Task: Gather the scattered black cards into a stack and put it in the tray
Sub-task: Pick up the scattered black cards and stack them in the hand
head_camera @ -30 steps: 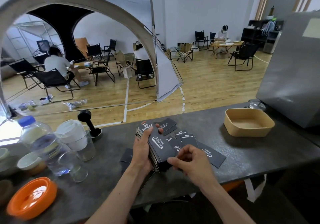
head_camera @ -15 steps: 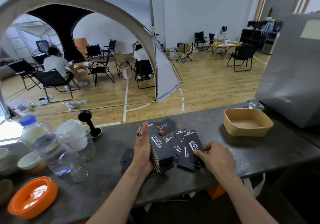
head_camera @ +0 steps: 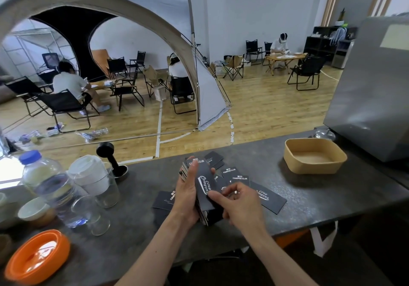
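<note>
Landmark: thick stack of black printed cards (head_camera: 204,191), held on edge over the middle of the dark grey bench (head_camera: 309,199).
Far left of stack: shiny orange round dish (head_camera: 36,256); clear plastic water bottle with blue cap (head_camera: 47,180); clear glass cups (head_camera: 99,180).
Left hand (head_camera: 188,194): fingers curled round the stack's left side, gripping it.
Right hand (head_camera: 240,205): just right of the stack, fingers loosely bent, index fingertip touching the stack's front card; holds nothing.
Behind and right of stack: loose black cards (head_camera: 269,197) flat on the bench.
Far right of stack: empty tan rectangular tray (head_camera: 315,158), well apart.
</note>
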